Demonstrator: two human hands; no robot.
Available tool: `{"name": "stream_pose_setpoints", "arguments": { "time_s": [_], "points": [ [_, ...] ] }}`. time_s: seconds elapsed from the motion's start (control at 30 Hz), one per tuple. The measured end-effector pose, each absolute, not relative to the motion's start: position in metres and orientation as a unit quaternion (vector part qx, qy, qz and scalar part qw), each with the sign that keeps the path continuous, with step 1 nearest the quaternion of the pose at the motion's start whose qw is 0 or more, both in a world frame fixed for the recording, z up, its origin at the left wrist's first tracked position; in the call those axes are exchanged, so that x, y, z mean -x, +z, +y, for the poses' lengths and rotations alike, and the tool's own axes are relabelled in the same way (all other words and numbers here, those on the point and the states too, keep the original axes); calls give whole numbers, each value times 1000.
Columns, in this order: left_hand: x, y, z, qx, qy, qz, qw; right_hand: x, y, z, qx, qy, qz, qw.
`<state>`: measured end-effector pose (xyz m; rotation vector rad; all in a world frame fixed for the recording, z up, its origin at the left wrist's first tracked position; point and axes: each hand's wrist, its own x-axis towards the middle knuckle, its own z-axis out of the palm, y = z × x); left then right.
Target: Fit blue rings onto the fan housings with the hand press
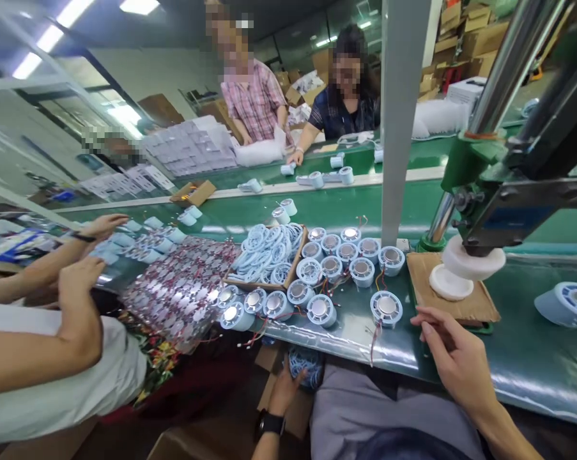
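Green workbench (513, 358) | blue rings (308, 365), 6 o'clock, below its edge; likely light, springy, apt to tangle: pinch one rim | left hand (285, 388) against them, grip unclear | right hand (455, 354), 4 o'clock, fingers loosely parted, empty

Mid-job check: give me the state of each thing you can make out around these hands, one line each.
Left hand: at a blue ring bundle below the table; grip unclear.
Right hand: open, fingers loosely bent.
Press pad: raised above the white seat.
White seat: lying on cardboard.
Box: open, heaped with blue rings.
Front blue housing: upright, metal disc facing up.
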<state>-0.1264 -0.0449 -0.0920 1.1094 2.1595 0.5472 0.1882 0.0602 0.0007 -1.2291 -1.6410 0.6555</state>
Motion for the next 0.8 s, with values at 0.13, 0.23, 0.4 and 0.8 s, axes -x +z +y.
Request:
{"name": "stream_pose_setpoints", "arguments": {
  "time_s": [0.13, 0.23, 0.4, 0.8],
  "points": [
    [146, -28, -66, -483, 212, 767, 365, -182, -7, 66, 496, 266, -682, 467],
    [180, 36, -48, -531, 279, 770, 219, -181, -10, 70, 497, 279, -682, 458],
    [248, 96, 56, -494, 321, 806, 54, -183, -9, 71, 503, 316, -673, 441],
    [199, 95, 38, -479, 441, 743, 154, -177, -14, 56, 463, 296, -653, 521]
  ]
}}
